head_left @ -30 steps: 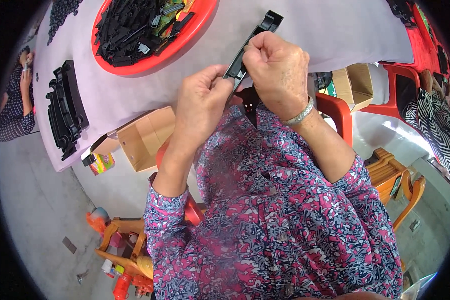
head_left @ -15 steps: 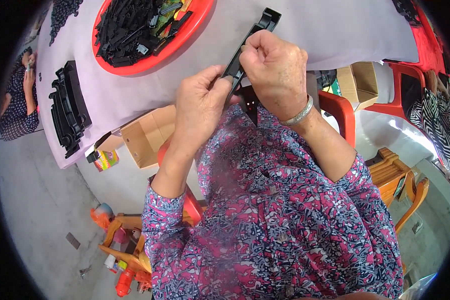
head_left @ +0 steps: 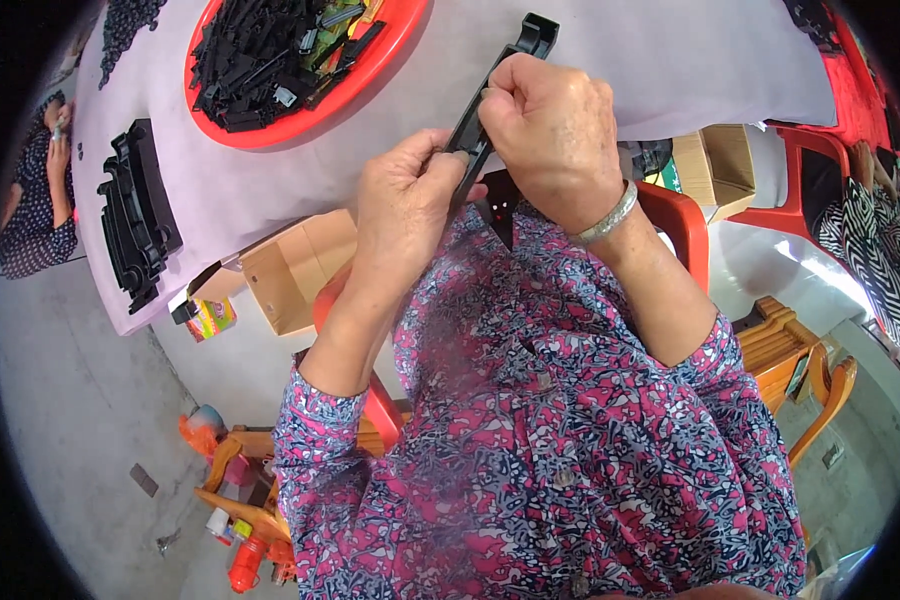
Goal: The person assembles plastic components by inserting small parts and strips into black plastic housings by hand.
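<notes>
A long, narrow black plastic part (head_left: 538,36), channel-shaped with a hooked far end, slants up and to the right between my hands at the table's near edge. My left hand (head_left: 410,195) is closed around its lower end, the thumb pressing into the channel. My right hand (head_left: 560,140) is curled over the middle of the part, fingertips tucked against it; whether a smaller piece sits under them is hidden. Beyond my hands a red basin (head_left: 310,125) holds a heap of small black plastic pieces (head_left: 245,70).
Similar long black parts (head_left: 135,215) lie in a row on the pale table cover (head_left: 270,190) at the left. Small black bits (head_left: 125,35) are piled at the far left. Open cardboard boxes (head_left: 295,270) sit below the edge. Other people sit at far left and right.
My right hand and wrist have shifted slightly right and turned a little against the part. My left hand keeps its hold, and the part is almost in the same place.
</notes>
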`<state>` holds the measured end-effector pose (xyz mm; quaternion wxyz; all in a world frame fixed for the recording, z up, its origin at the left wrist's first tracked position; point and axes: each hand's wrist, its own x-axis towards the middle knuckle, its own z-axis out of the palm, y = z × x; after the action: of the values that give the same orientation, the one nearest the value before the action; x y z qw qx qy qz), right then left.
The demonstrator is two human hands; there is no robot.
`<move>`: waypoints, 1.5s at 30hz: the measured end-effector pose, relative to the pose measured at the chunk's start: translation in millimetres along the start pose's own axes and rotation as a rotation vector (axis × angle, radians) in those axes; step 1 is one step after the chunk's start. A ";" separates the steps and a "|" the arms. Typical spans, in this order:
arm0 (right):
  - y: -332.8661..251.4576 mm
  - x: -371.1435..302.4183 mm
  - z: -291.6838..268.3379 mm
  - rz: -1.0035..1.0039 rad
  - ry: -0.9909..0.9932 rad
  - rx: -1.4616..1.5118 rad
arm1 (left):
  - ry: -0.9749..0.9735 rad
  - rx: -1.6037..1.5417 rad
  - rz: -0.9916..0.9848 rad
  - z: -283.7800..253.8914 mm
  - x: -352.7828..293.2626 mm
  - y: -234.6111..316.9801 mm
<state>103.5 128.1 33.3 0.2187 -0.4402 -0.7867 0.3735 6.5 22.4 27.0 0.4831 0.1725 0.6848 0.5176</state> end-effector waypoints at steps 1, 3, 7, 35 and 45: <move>2.6 1.4 0.9 -0.011 0.004 -0.007 | -0.002 0.000 0.002 1.4 -1.1 0.8; 4.5 1.6 0.3 -0.022 0.009 -0.017 | 0.013 -0.003 -0.032 3.0 -2.8 1.6; 6.1 0.0 1.0 0.000 0.022 0.000 | 0.010 0.217 0.053 0.7 0.8 -10.1; 9.6 4.3 -2.7 -0.022 -0.022 -0.073 | 0.136 0.304 0.201 9.2 -3.6 -18.2; 10.7 6.3 -2.4 -0.055 -0.012 -0.145 | 0.139 0.315 0.205 13.5 -5.4 -13.9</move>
<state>107.5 138.0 26.6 0.1916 -0.4310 -0.8248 0.3118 24.1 20.2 17.4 0.3467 0.2785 0.7678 0.4612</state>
